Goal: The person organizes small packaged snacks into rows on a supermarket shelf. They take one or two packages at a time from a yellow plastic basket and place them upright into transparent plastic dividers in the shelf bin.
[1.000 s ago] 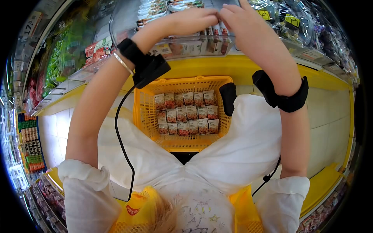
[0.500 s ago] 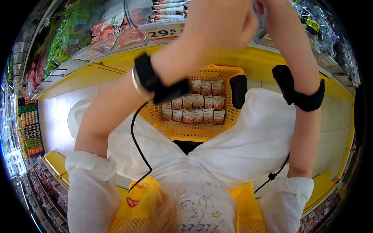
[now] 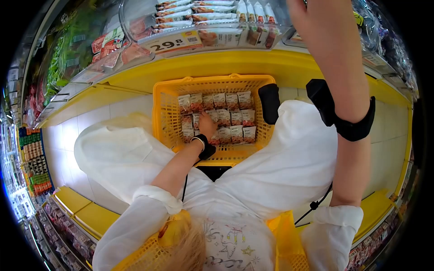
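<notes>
1. Packets (image 3: 219,100) stand in three close rows inside yellow basket (image 3: 212,80).
2. Left hand (image 3: 208,125) down among middle and front rows; finger spread unclear, can't tell if holding.
3. Right hand (image 3: 316,11) near clear display tray (image 3: 248,43), cut off; grip can't tell.
4. Risk: left wrist strap (image 3: 207,150) tipping neighbours, rows being tight.

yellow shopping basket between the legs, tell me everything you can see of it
The yellow shopping basket looks like plastic: rectangular with rounded corners, an open top, a raised rim and walls pierced with slots. It sits upright between the person's white-trousered legs, beside the yellow base of the display shelf. Small printed packets stand in three rows inside. The left hand reaches over the near rim among them. A black object, unclear what, lies against its right end.
</notes>
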`<state>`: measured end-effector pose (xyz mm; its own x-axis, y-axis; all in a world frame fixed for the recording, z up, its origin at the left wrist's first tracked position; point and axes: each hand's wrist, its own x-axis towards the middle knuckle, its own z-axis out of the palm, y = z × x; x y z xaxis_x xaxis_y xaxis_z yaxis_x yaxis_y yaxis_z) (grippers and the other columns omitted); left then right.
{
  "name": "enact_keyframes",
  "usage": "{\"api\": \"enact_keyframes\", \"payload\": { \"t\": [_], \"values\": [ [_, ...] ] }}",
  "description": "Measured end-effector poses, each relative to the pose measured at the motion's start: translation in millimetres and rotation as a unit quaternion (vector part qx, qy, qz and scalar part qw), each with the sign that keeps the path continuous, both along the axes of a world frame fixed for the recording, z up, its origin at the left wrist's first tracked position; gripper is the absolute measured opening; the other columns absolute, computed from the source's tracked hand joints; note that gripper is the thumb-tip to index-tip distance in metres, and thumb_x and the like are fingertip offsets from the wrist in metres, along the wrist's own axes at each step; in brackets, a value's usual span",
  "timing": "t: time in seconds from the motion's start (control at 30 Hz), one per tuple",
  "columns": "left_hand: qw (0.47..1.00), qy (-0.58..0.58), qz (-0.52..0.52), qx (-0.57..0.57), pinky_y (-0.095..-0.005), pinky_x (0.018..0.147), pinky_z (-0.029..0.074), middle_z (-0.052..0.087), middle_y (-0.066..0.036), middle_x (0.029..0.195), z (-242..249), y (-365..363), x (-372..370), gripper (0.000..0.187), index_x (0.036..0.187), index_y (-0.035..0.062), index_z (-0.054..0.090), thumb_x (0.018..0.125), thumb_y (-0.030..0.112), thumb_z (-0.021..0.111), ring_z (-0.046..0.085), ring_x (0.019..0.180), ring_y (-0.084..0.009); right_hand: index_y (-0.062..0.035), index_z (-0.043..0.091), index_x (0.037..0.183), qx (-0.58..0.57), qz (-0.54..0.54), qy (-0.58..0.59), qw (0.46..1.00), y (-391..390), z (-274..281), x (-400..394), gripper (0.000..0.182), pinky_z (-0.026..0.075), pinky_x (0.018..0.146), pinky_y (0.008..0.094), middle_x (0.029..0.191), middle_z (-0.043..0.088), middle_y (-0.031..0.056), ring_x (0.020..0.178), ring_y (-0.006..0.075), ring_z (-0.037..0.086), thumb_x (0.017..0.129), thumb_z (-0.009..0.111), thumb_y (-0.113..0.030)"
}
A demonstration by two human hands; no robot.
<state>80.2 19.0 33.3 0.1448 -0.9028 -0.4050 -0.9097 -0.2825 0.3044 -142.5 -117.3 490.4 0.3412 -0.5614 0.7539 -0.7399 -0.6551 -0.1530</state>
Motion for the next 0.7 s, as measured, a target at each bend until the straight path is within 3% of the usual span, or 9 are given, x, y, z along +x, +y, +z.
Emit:
{"api": "enact_keyframes", "payload": {
  "t": [0.13,0.17,0.23,0.27,0.37,0.4,0.57,0.63,0.7],
  "values": [
    [0.976,0.141,0.125,0.107,-0.0396,0.053,0.050,0.060,-0.024,0.083,18,-4,-2,0.046,0.099,-0.0120,0.048,0.076,0.022,0.071,0.059,0.065,-0.0293,0.0010,0.052,0.070,-0.038,-0.012,-0.023,0.999,-11,-8,-1,0.004,0.042,0.056,0.0402,0.065,0.054,0.0177,0.062,0.0350,0.054,0.073,0.051,-0.001],
    [0.991,0.119,0.009,0.060,-0.0393,0.045,0.045,0.056,-0.019,0.063,-5,-1,11,0.033,0.078,-0.0063,0.053,0.077,0.022,0.069,0.055,0.052,-0.0269,0.0010,0.052,0.070,-0.052,-0.012,-0.021,0.998,-8,-5,1,0.004,0.042,0.056,0.0402,0.065,0.054,0.0177,0.062,0.0350,0.054,0.073,0.051,-0.001],
    [0.991,0.099,-0.014,0.091,-0.0377,0.039,0.040,0.047,-0.013,0.048,5,-5,16,0.044,0.056,0.0006,0.047,0.071,0.033,0.072,0.047,0.041,-0.0243,-0.0069,0.061,0.081,0.096,-0.088,0.004,0.991,5,2,6,0.015,0.047,0.079,0.0342,0.100,0.063,0.0107,0.094,0.0286,0.060,0.075,0.053,0.004],
    [0.977,0.166,-0.017,0.129,-0.0384,0.038,0.039,0.045,-0.011,0.045,27,-8,21,0.050,0.050,0.0020,0.044,0.069,0.037,0.074,0.045,0.038,-0.0241,-0.0061,0.055,0.082,0.011,-0.026,0.011,1.000,1,1,7,0.010,0.044,0.058,0.0328,0.077,0.060,0.0099,0.068,0.0302,0.057,0.078,0.052,0.003],
    [0.951,0.289,-0.082,0.075,-0.0337,0.053,0.049,0.063,-0.013,0.067,72,-3,19,0.041,0.083,-0.0044,0.062,0.074,0.033,0.073,0.060,0.055,-0.0212,-0.0073,0.060,0.079,0.063,0.008,-0.003,0.998,11,-4,17,0.009,0.047,0.079,0.0383,0.094,0.059,0.0109,0.093,0.0291,0.058,0.073,0.058,-0.001],
    [0.950,0.295,-0.076,0.068,-0.0337,0.053,0.049,0.063,-0.013,0.067,109,-4,14,0.041,0.083,-0.0044,0.062,0.074,0.033,0.073,0.060,0.055,-0.0212,-0.0058,0.054,0.088,0.004,0.060,-0.005,0.998,11,-11,20,0.016,0.046,0.061,0.0378,0.079,0.053,0.0106,0.074,0.0312,0.056,0.073,0.057,0.000],
    [0.807,0.590,-0.009,0.004,-0.0266,0.077,0.052,0.066,-0.008,0.098,344,-24,14,0.027,0.109,-0.0035,0.056,0.084,0.003,0.063,0.065,0.087,-0.0136,-0.0039,0.051,0.101,0.205,0.120,-0.043,0.970,58,-11,50,0.023,0.047,0.063,0.0367,0.083,0.057,0.0119,0.075,0.0306,0.057,0.081,0.059,-0.008],
    [0.764,0.640,-0.007,-0.083,-0.0275,0.078,0.053,0.065,-0.008,0.101,377,-25,30,0.031,0.114,-0.0022,0.053,0.084,-0.001,0.061,0.064,0.089,-0.0145,-0.0026,0.049,0.105,0.261,0.146,-0.079,0.951,66,-13,59,0.026,0.046,0.061,0.0353,0.084,0.058,0.0120,0.073,0.0284,0.057,0.084,0.060,-0.013],
    [0.789,0.579,-0.067,-0.193,-0.0246,0.071,0.054,0.064,-0.008,0.102,388,-25,47,0.035,0.116,-0.0015,0.050,0.084,0.000,0.062,0.064,0.089,-0.0134,0.0004,0.047,0.107,0.471,0.241,-0.107,0.842,69,-17,66,0.034,0.045,0.057,0.0308,0.086,0.059,0.0119,0.065,0.0205,0.057,0.087,0.062,-0.023]
  ]
}}
